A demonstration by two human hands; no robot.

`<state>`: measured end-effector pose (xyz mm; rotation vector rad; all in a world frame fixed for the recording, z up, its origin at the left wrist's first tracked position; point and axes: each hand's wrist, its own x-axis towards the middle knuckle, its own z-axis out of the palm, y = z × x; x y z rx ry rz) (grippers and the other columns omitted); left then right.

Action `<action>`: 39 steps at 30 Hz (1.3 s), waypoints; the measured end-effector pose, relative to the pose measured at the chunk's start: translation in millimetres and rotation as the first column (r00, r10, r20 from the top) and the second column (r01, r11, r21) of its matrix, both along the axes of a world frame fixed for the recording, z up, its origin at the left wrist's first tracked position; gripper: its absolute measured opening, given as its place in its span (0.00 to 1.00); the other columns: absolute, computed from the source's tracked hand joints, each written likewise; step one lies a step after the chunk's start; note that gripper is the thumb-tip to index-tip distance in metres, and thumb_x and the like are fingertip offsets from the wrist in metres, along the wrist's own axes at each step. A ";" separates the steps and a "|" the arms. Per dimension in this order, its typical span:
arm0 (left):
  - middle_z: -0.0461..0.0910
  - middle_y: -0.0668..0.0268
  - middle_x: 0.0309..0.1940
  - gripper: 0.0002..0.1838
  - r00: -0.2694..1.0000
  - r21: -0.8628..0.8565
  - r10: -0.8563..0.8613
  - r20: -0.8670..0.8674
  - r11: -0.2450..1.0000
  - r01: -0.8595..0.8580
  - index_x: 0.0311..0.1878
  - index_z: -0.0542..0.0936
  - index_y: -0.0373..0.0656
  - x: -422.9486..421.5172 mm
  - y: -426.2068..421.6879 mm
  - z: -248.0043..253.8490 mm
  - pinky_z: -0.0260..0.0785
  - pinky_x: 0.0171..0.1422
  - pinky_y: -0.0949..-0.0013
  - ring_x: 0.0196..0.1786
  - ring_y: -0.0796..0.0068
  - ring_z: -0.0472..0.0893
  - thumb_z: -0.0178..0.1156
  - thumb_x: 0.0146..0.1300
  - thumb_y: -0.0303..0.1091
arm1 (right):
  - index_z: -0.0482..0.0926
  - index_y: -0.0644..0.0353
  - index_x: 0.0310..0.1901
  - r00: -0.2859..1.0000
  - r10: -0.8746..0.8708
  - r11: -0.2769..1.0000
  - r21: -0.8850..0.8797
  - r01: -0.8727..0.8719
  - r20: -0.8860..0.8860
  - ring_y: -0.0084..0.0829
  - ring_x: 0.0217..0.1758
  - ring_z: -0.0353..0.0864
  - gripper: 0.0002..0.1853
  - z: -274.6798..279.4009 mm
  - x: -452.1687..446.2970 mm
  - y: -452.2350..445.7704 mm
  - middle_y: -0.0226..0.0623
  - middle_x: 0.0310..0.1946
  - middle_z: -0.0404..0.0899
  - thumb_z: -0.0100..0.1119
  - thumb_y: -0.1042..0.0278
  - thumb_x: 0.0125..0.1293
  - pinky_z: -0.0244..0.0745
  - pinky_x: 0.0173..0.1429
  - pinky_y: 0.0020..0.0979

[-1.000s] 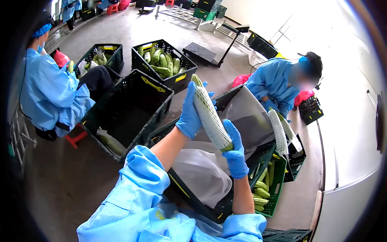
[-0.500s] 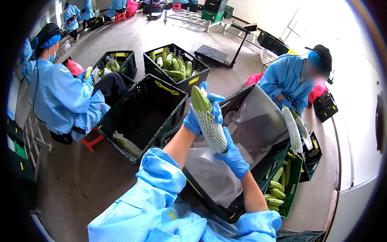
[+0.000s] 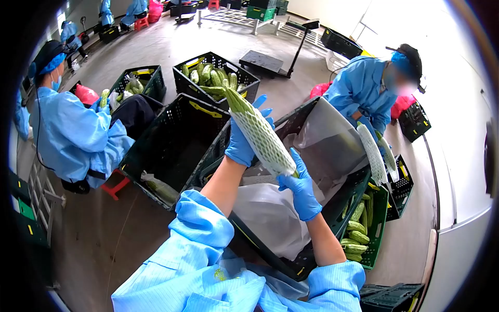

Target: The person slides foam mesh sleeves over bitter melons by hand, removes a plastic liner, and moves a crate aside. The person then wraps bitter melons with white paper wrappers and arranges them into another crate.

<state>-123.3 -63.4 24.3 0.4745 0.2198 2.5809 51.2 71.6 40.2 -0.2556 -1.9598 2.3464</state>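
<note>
A long green ribbed bitter melon [image 3: 238, 102] slants across the middle of the view, most of it inside a white foam net sleeve [image 3: 267, 145]. Its bare, pointed end sticks out at the upper left. My left hand [image 3: 242, 141], in a blue glove, supports the melon from behind with its fingers partly stretched; the thumb is hidden. My right hand [image 3: 302, 195], also gloved, grips the lower end, where a little green shows past the net. Below both hands is a dark crate [image 3: 244, 231] lined with white plastic sheet [image 3: 273, 221].
Left of it stands another dark crate [image 3: 179, 119] with a wrapped melon [image 3: 160, 188] inside. Loose melons fill a crate [image 3: 228, 56] farther off and a green crate [image 3: 382, 221] at right. Co-workers sit at left [image 3: 73, 122] and right [image 3: 358, 83]. A platform scale [image 3: 265, 61] stands behind.
The melon has tilted further, its tip moving left and up. The net now covers its lower part more fully, and my right hand has moved from its side to its lower end.
</note>
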 end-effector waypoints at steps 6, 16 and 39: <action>0.80 0.58 0.44 0.37 0.999 -0.208 0.010 0.050 0.978 0.001 0.54 0.73 0.48 27.3 29.6 22.0 0.78 0.54 0.56 0.46 0.64 0.83 0.53 0.61 0.73 | 0.58 0.53 0.74 0.973 -0.217 0.976 -0.032 0.215 -0.078 0.19 0.35 0.78 0.41 -15.6 -8.4 8.4 0.35 0.48 0.79 0.65 0.75 0.61 0.79 0.35 0.23; 0.81 0.60 0.40 0.31 0.990 -0.476 0.127 0.058 0.876 -0.085 0.54 0.74 0.43 21.3 29.3 22.7 0.79 0.43 0.64 0.39 0.67 0.83 0.67 0.59 0.59 | 0.48 0.53 0.77 0.989 -0.124 0.974 0.203 0.104 0.085 0.20 0.26 0.80 0.46 -18.3 -20.5 -11.7 0.37 0.45 0.81 0.67 0.62 0.64 0.77 0.28 0.23; 0.81 0.66 0.38 0.23 0.961 -0.100 0.273 0.052 0.958 -0.267 0.64 0.74 0.48 -25.9 -28.1 8.4 0.78 0.42 0.63 0.36 0.71 0.82 0.51 0.74 0.50 | 0.75 0.67 0.55 0.852 0.365 0.917 0.011 -0.398 0.376 0.33 0.32 0.86 0.24 33.8 16.8 26.9 0.47 0.42 0.84 0.63 0.56 0.66 0.84 0.36 0.32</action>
